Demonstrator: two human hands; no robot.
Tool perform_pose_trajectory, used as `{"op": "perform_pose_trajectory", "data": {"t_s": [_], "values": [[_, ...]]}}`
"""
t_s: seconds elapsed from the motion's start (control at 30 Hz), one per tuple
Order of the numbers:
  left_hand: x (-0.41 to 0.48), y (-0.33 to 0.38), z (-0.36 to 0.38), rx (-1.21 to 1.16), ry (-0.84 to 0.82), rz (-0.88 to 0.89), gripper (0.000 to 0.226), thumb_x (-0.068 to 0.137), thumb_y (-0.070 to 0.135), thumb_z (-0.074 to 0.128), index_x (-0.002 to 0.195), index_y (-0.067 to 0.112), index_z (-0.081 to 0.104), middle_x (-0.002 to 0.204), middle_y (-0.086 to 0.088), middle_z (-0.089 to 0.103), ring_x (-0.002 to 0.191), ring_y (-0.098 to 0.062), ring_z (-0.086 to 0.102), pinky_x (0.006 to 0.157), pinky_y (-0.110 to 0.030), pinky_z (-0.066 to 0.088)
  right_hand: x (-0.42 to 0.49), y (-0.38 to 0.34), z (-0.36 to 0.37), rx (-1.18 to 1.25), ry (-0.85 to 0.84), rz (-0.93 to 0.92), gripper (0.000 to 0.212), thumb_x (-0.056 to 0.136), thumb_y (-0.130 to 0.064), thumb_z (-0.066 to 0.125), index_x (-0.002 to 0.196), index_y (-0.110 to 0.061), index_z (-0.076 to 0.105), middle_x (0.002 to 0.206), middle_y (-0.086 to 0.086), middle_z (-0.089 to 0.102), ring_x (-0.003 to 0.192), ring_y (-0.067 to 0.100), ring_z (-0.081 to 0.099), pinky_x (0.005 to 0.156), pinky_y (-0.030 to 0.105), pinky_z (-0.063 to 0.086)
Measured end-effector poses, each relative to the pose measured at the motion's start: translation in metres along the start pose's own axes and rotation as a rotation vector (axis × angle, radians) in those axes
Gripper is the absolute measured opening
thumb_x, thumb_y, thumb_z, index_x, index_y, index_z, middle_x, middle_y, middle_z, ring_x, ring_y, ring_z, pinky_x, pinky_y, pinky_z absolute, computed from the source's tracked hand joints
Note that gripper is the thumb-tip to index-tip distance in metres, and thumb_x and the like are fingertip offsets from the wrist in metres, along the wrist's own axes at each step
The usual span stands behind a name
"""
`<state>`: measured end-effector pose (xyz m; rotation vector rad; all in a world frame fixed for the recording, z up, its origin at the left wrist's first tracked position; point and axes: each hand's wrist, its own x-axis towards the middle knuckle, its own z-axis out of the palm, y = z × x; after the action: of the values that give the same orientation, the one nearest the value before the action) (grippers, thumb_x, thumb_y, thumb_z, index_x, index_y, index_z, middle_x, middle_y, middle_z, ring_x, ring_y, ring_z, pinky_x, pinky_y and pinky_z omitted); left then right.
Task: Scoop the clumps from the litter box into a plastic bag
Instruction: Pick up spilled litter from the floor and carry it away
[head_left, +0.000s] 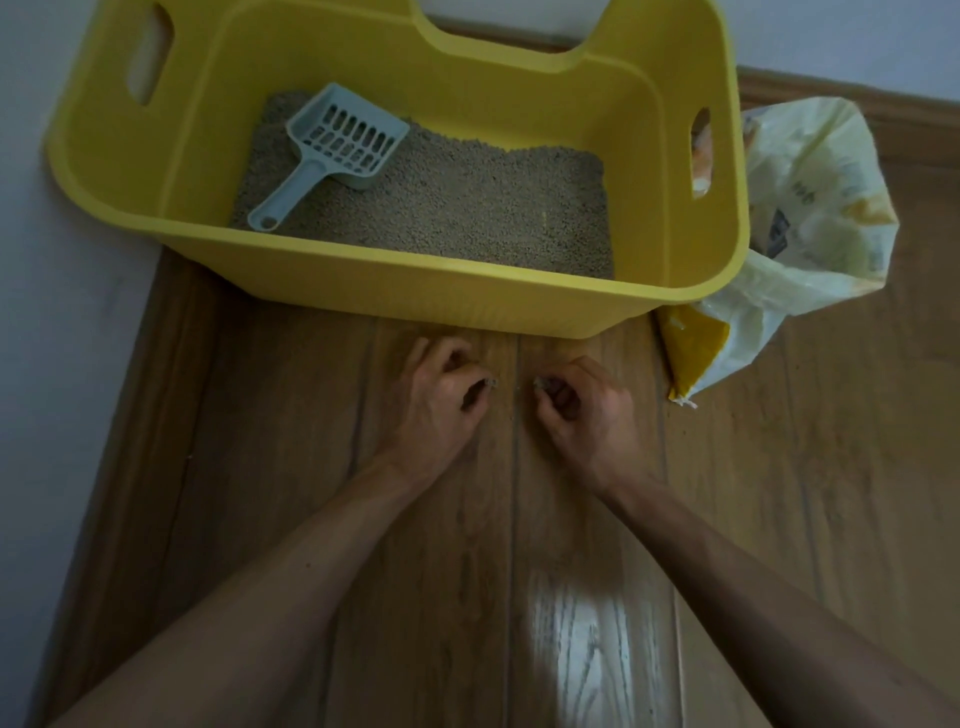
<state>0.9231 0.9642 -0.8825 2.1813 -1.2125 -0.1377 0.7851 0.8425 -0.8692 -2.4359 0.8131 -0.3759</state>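
Note:
A yellow litter box (467, 306) stands on the wooden floor, filled with grey-brown litter (467, 208). A pale blue slotted scoop (332, 150) lies on the litter at the left, handle toward me. A crumpled white and yellow plastic bag (810, 218) sits open just right of the box. Both hands are low over the floor in front of the box. My left hand (441, 400) pinches a small grey bit of litter in its fingertips. My right hand (582, 405) pinches another small grey bit, a short gap apart from the left.
A white wall runs along the left and behind the box, with a wooden skirting board (852, 104) at the back right. A bright patch of reflected light (576, 639) lies on the floorboards near me.

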Motion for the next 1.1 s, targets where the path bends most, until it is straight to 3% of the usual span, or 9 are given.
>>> {"op": "perform_pose_trajectory", "data": {"t_s": [0.13, 0.23, 0.4, 0.6, 0.77, 1.1], "values": [[0.007, 0.004, 0.003, -0.034, -0.032, 0.085, 0.010, 0.070, 0.002, 0.075, 0.079, 0.003, 0.075, 0.085, -0.014, 0.066, 0.079, -0.023, 0.056, 0.077, -0.032, 0.041, -0.003, 0.001, 0.000, 0.016, 0.004, -0.015, 0.014, 0.081, -0.011, 0.070, 0.095, -0.007, 0.070, 0.087, 0.007, 0.062, 0.072, 0.014, 0.054, 0.062, 0.025, 0.046], [0.007, 0.005, 0.000, -0.046, -0.101, 0.110, 0.010, 0.070, -0.005, 0.075, 0.079, -0.001, 0.073, 0.076, -0.014, 0.064, 0.070, -0.028, 0.059, 0.071, -0.032, 0.041, -0.004, 0.001, -0.001, 0.037, 0.022, -0.022, 0.013, 0.080, -0.008, 0.071, 0.093, -0.006, 0.070, 0.085, 0.008, 0.062, 0.069, 0.016, 0.056, 0.060, 0.029, 0.049], [0.006, 0.005, -0.019, -0.144, -0.112, 0.051, 0.014, 0.076, -0.002, 0.074, 0.090, 0.001, 0.074, 0.085, -0.011, 0.068, 0.074, -0.020, 0.065, 0.068, -0.031, 0.056, -0.002, -0.002, -0.005, 0.041, 0.016, -0.010, 0.013, 0.081, -0.009, 0.070, 0.094, -0.007, 0.070, 0.086, 0.007, 0.062, 0.070, 0.015, 0.055, 0.062, 0.028, 0.048], [0.004, -0.013, -0.049, -0.193, -0.056, -0.063, 0.018, 0.079, 0.005, 0.075, 0.097, 0.008, 0.074, 0.091, -0.003, 0.068, 0.075, -0.011, 0.064, 0.073, -0.023, 0.054, 0.000, 0.001, -0.009, 0.058, 0.085, 0.002, 0.011, 0.079, -0.005, 0.072, 0.091, -0.006, 0.070, 0.084, 0.005, 0.064, 0.067, 0.011, 0.054, 0.062, 0.015, 0.042], [-0.006, -0.023, -0.062, -0.180, -0.101, -0.096, 0.018, 0.079, 0.005, 0.074, 0.097, 0.008, 0.074, 0.090, -0.004, 0.068, 0.075, -0.011, 0.062, 0.072, -0.022, 0.054, -0.001, 0.005, -0.009, 0.047, 0.060, 0.042, 0.012, 0.082, -0.008, 0.071, 0.094, -0.008, 0.071, 0.086, 0.004, 0.064, 0.068, 0.010, 0.054, 0.061, 0.015, 0.041], [-0.002, -0.011, -0.043, -0.124, -0.253, 0.102, 0.018, 0.076, -0.001, 0.075, 0.093, 0.001, 0.074, 0.095, -0.011, 0.069, 0.082, -0.020, 0.066, 0.075, -0.031, 0.057, -0.005, 0.004, -0.010, 0.028, 0.019, 0.006, 0.014, 0.083, -0.009, 0.070, 0.097, -0.006, 0.070, 0.087, 0.004, 0.062, 0.070, 0.012, 0.054, 0.063, 0.021, 0.046]]}}
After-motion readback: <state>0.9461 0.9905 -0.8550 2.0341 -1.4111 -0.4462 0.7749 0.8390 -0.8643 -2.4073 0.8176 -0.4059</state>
